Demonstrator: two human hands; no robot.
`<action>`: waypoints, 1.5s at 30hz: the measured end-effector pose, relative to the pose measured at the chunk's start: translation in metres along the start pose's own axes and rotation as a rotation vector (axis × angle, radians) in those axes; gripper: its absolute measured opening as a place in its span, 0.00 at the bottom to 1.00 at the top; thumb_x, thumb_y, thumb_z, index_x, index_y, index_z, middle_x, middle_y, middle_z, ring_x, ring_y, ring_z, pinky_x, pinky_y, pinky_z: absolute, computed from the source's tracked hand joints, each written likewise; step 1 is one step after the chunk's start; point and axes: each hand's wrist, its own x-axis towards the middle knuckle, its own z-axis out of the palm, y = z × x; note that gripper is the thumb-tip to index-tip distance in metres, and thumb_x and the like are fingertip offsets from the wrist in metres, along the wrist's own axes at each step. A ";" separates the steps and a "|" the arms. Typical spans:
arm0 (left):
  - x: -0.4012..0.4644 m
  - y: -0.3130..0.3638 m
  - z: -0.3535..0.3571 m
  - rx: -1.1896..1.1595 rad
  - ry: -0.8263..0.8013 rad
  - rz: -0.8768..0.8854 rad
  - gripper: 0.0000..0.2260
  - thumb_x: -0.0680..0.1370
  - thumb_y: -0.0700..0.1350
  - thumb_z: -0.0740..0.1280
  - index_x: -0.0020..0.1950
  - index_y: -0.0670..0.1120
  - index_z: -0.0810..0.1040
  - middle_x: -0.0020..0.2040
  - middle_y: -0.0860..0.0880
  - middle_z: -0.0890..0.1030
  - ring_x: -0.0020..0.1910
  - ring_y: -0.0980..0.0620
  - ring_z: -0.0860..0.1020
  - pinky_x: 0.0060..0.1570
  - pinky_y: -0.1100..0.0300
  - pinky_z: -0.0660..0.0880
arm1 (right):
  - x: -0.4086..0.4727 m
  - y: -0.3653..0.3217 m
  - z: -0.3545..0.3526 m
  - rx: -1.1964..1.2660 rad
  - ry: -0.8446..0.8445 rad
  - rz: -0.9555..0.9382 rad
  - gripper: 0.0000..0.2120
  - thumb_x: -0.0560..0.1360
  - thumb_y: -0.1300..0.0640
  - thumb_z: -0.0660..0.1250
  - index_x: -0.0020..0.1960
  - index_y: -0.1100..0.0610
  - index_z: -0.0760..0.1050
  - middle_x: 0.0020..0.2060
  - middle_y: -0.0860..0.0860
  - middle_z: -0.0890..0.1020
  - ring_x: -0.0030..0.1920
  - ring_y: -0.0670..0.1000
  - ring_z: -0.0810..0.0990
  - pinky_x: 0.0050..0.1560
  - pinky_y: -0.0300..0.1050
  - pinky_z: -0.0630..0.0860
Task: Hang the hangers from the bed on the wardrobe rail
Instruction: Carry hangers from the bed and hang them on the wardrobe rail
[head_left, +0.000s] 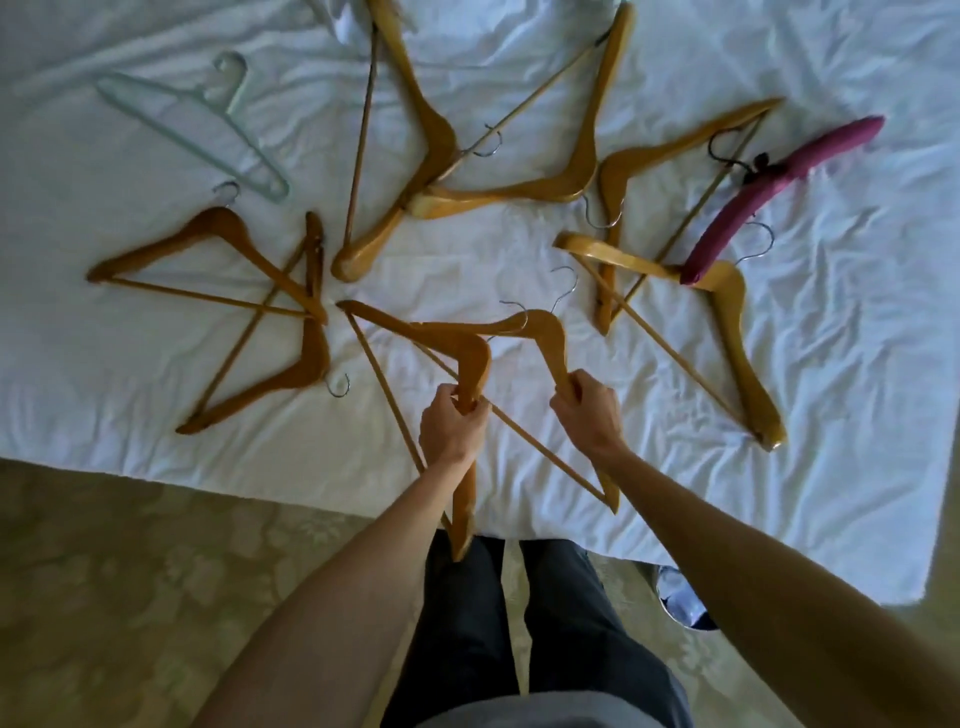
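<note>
I stand at the near edge of the bed (857, 467), my dark trousers (561, 623) over a pale patterned carpet (130, 597). My left hand (453, 427) is curled round the arm of one wooden hanger (470, 364), whose near end hangs past the bed edge toward my legs. My right hand (589, 410) grips the arm of a second hanger (545, 338) just beside it; the two overlap, their metal hooks pointing away from me.

Further out on the white sheet, a crossed pair of brown hangers (306, 312) lies to the left. To the right, a yellow hanger (737, 332) lies with a padded maroon hanger (779, 182) resting on its top, and another wooden one (623, 166) crosses beneath them.

Farther still, two large wooden hangers (441, 135) overlap in the middle, and a pale plastic hanger (197, 124) lies alone at the far left.
</note>
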 end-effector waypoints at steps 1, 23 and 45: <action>-0.011 0.003 -0.011 -0.030 -0.006 0.021 0.12 0.77 0.55 0.70 0.54 0.48 0.78 0.45 0.52 0.82 0.46 0.49 0.82 0.51 0.50 0.80 | -0.018 -0.005 -0.007 0.036 0.002 -0.022 0.04 0.73 0.59 0.68 0.43 0.53 0.73 0.29 0.49 0.78 0.29 0.53 0.75 0.33 0.50 0.72; -0.208 -0.106 -0.233 -1.006 0.340 -0.138 0.12 0.79 0.47 0.71 0.47 0.37 0.83 0.29 0.47 0.79 0.20 0.59 0.73 0.26 0.66 0.71 | -0.264 -0.235 0.026 0.027 -0.378 -0.685 0.07 0.78 0.59 0.67 0.55 0.56 0.80 0.30 0.54 0.78 0.29 0.50 0.73 0.31 0.42 0.73; -0.293 -0.533 -0.498 -1.223 0.822 -0.181 0.09 0.78 0.46 0.71 0.43 0.40 0.83 0.31 0.48 0.80 0.24 0.60 0.73 0.26 0.67 0.70 | -0.574 -0.403 0.447 -0.180 -0.821 -0.975 0.08 0.79 0.50 0.67 0.56 0.51 0.79 0.37 0.46 0.81 0.32 0.41 0.78 0.34 0.36 0.77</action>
